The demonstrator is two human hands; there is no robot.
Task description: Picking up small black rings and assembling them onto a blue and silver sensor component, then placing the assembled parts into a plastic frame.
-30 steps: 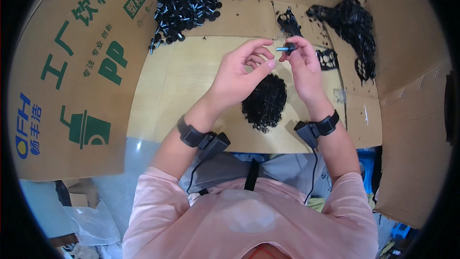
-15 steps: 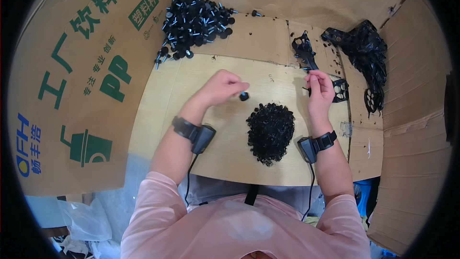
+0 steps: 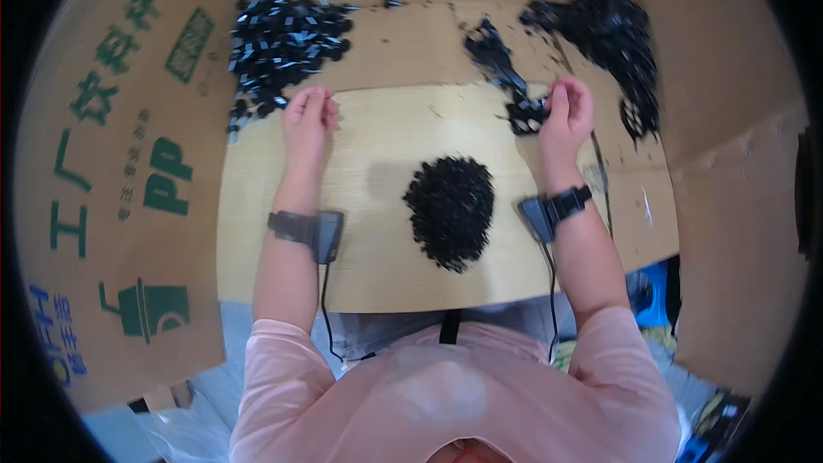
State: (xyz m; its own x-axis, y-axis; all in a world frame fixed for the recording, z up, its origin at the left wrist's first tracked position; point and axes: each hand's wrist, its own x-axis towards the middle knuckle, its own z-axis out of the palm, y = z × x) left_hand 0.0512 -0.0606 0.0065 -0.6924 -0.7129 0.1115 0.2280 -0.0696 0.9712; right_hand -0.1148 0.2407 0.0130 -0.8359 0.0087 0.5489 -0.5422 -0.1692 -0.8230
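Note:
My left hand (image 3: 310, 111) is at the near edge of the pile of black-headed screws (image 3: 290, 45), its fingers curled together. Motion blur hides whatever they may hold. My right hand (image 3: 567, 107) is raised over the right side of the table, thumb and fingertips pinched together; I cannot make out what is between them. Beside those fingertips lies a black plastic piece with holes (image 3: 526, 117), partly behind the hand. Between my forearms sits a round heap of small black parts (image 3: 450, 213).
A long black plastic piece (image 3: 495, 53) lies at the back of the wooden table (image 3: 369, 279). A large tangle of black plastic (image 3: 610, 34) rests on cardboard at the far right. Cardboard walls (image 3: 720, 163) stand around the table. A single screw (image 3: 393, 3) lies at the back.
My left hand has moved left and away to the screw pile; the black-headed screw at its fingertips no longer shows. My right hand stays pinched near the black plastic. The whole view has shifted.

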